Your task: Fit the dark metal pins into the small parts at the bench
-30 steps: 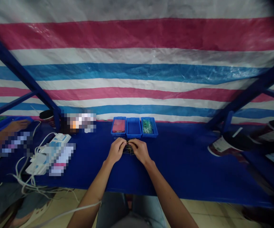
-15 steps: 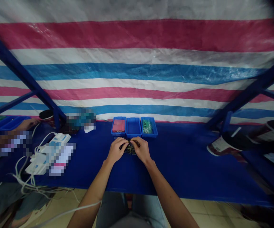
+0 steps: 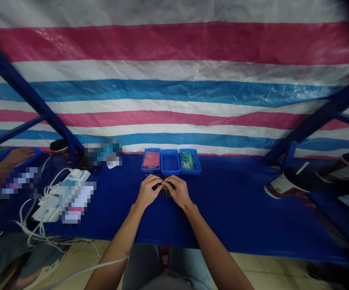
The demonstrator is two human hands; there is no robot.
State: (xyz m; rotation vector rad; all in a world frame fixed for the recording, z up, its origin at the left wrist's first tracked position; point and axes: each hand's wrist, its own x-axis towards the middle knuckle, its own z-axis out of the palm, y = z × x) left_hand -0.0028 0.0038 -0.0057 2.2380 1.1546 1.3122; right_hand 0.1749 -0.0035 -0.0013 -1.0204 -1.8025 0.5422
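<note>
Blue table (image 3: pixel 229 217) — dark wiry pile (image 3: pixel 165 192) between my left hand (image 3: pixel 149 189) and right hand (image 3: pixel 178 190), neither nearer; both curled — grip unclear.

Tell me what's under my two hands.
Between your left hand and right hand, part of a pile of thin, dark pieces shows on the blue table. Your hands hide whatever lies directly beneath them.
</note>
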